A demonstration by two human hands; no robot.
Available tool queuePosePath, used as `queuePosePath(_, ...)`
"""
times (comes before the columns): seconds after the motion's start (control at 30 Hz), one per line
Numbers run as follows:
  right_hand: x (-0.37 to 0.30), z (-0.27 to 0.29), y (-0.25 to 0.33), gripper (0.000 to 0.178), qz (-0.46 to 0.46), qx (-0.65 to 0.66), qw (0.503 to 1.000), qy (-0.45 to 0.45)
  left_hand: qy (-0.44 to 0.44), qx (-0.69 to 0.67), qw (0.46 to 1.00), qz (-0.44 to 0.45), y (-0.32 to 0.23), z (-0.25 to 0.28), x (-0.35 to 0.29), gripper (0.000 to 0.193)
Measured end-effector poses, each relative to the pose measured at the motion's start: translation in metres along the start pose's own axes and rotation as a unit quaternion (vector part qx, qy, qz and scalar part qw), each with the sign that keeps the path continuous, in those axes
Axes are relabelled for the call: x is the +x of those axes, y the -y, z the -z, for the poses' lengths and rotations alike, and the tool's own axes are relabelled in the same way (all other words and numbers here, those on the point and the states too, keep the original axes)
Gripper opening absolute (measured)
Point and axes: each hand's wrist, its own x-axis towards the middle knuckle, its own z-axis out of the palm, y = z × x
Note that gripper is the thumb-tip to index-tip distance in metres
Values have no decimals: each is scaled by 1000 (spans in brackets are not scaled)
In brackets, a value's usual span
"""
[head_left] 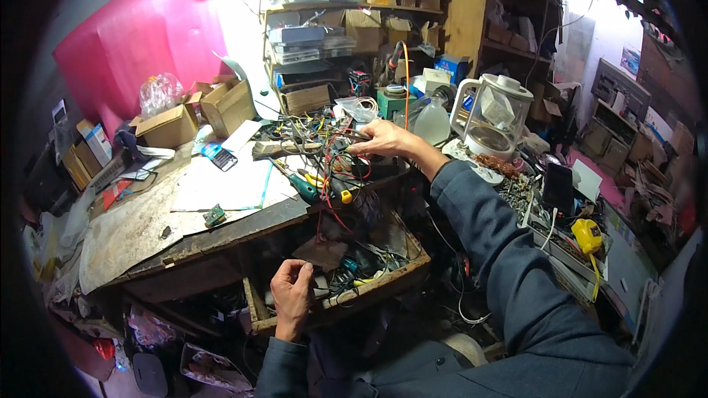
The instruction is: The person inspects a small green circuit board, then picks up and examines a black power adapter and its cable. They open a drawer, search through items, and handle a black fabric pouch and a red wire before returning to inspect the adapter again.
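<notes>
My right hand [387,139] reaches to the back of the workbench [136,225], over a heap of tangled cables [306,127]. Its fingers are closed around something dark that I cannot make out. Red wires [341,220] hang from near that hand over the bench edge. My left hand [292,295] is held over the front of an open wooden drawer [383,284]. Its fingers are curled, thumb against forefinger; anything between them is too small to name. Small parts and cables fill the drawer, with a brown flat piece [321,253] on top. Below my right hand lie a green-handled screwdriver [302,186] and yellow-handled pliers [313,178].
A mobile phone [219,155] lies by white papers [210,186], with a small circuit board [214,216] nearer. Cardboard boxes [168,127] stand at the back left. To the right are a clear appliance jug [495,114], a plastic bottle [433,121] and a yellow tape measure [587,236].
</notes>
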Motion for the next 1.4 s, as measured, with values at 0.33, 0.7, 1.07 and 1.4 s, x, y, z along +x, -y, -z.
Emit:
queuePosePath(0.33, 15, -24, 26, 40, 91, -242, 965, -44, 11, 25, 999, -45, 2, 3, 0, 16)
queuePosePath(0.7, -4, -1, -22, 45, 98, -214, 970, -67, 14, 9, 1000, 9, -8, -1, -7, 11)
queuePosePath(1.07, 15, -18, -31, 24, -18, -183, 978, -101, 37, -39, 998, 31, -3, -1, -2, 13)
queuePosePath(1.4, 4, 12, -58, 35, 20, 140, 990, 15, 23, -37, 998, 39, -3, 2, -3, 10)
